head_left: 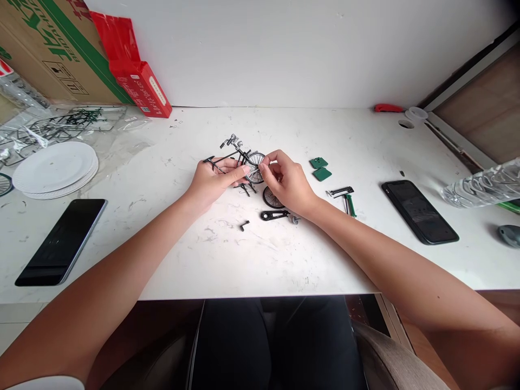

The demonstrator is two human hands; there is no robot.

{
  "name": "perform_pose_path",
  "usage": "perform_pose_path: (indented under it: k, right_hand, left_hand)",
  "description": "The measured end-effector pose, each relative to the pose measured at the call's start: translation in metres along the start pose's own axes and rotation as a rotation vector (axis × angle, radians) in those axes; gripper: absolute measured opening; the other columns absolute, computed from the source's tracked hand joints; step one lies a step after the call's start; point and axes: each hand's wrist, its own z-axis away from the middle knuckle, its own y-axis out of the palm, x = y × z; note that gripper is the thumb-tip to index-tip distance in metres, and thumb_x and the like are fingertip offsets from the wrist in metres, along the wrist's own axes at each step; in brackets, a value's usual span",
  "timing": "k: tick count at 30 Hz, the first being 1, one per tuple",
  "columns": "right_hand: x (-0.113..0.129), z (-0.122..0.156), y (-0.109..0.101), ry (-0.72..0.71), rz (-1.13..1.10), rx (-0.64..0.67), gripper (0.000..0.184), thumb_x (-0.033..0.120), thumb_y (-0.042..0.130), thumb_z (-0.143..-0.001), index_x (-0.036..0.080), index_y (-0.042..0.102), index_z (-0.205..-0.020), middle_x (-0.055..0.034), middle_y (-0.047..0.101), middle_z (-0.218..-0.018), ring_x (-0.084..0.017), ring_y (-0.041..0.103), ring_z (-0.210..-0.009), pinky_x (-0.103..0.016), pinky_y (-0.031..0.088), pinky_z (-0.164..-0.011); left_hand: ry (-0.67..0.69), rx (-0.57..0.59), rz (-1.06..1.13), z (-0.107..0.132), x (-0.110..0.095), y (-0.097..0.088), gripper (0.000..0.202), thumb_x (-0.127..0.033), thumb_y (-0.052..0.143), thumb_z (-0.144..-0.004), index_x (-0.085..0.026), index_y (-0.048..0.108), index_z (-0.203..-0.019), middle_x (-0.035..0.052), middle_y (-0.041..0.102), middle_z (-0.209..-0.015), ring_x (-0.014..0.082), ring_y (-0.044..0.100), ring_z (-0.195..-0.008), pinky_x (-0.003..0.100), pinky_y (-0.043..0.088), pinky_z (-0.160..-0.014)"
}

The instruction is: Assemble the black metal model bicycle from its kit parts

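A small black model bicycle [228, 157] with handlebars and one spoked wheel [255, 160] is held above the white table. My left hand [219, 179] is closed around its frame, thumb on top near the wheel. My right hand [286, 179] pinches at the wheel's right edge; whether a small part sits between the fingertips cannot be made out. Below the hands lie a second spoked wheel [272, 198], partly behind my right hand, a black chain-guard-shaped part [273, 215], a small grey piece [295, 220] and a small black angled piece [244, 225].
Green plates [322, 173] and black and green strips [351, 206] lie to the right. A phone [420, 211] and a clear bottle [483, 184] stand further right. At left are another phone [60, 241], paper plates [57, 168], part frames [77, 122] and a red packet [140, 86].
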Motion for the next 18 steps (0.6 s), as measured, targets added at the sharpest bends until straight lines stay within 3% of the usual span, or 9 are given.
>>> perform_pose_path:
  k: [4, 18]
  right_hand:
    - [0.0023, 0.0014, 0.0, -0.001, 0.017, -0.027, 0.016, 0.041, 0.056, -0.113, 0.025, 0.053, -0.112, 0.0097, 0.047, -0.06, -0.012, 0.039, -0.053, -0.03, 0.031, -0.059]
    - [-0.0011, 0.0002, 0.0009, 0.005, 0.002, -0.02, 0.025, 0.048, 0.056, -0.113, 0.024, 0.058, -0.107, 0.0085, 0.047, -0.058, -0.012, 0.038, -0.053, -0.03, 0.032, -0.058]
  left_hand:
    - [0.0, 0.017, -0.004, 0.0003, -0.0001, -0.0008, 0.034, -0.04, 0.102, -0.074, -0.015, 0.083, -0.089, 0.0059, 0.08, -0.092, 0.0165, 0.078, -0.077, 0.029, 0.059, -0.076]
    - [-0.031, 0.011, -0.041, 0.0, 0.0007, -0.0022, 0.039, -0.046, 0.1, -0.075, -0.015, 0.081, -0.091, 0.0071, 0.08, -0.1, 0.0186, 0.08, -0.084, 0.029, 0.06, -0.078]
